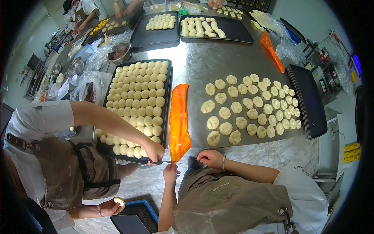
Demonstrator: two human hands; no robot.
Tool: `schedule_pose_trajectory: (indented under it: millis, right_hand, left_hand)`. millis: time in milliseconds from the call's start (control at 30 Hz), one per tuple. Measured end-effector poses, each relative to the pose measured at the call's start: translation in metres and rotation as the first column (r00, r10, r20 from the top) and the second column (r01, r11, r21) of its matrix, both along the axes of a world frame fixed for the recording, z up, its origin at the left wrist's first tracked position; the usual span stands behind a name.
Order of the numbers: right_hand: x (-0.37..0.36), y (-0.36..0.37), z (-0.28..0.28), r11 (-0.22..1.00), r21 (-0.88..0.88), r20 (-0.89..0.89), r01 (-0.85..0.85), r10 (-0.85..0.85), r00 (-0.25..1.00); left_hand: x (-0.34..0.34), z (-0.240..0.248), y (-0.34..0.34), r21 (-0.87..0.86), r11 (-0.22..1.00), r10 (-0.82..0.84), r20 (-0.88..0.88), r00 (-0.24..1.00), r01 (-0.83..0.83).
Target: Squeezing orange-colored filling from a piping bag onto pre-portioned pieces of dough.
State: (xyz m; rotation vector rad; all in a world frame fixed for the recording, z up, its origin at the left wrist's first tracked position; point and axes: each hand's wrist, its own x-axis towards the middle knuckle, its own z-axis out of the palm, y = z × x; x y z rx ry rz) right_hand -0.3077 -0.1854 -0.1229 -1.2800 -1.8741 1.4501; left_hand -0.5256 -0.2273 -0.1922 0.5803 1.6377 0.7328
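An orange plastic piping bag [180,117] lies along the table with its lower end hanging past the near edge. At that end my left hand [170,174] is closed, its fingertips on the bag's tip. A co-worker at my left reaches across with dark-handled scissors [155,162], whose blades lie across the tip just above my left hand. My right hand [211,158] is curled closed at the table edge, right of the bag and apart from it; nothing shows in its fingers. The co-worker's other hand [111,208] holds a small pale piece of dough.
A dark tray [170,84] of round dough balls stands left of the bag. Flattened dough rounds [236,107] cover the right of the steel table [196,58]. Stacked dark trays [307,102] lean at the right end; another orange bag [271,50] lies farther back. Other people work beyond.
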Motion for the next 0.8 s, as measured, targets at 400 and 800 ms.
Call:
schedule_pose_trajectory:
  millis: [400, 800]
  right_hand:
    - [-0.002, 0.001, -0.001, 1.000, 0.007, 0.024, -0.022, 0.022, 0.999]
    - [-0.002, 0.002, -0.007, 0.999, -0.050, 0.018, -0.008, 0.009, 1.000]
  left_hand:
    - [-0.007, -0.011, -0.003, 0.017, 1.000, 0.004, 0.003, 1.000, -0.004]
    - [-0.006, -0.012, -0.005, 0.045, 0.999, 0.024, 0.053, 0.998, -0.026]
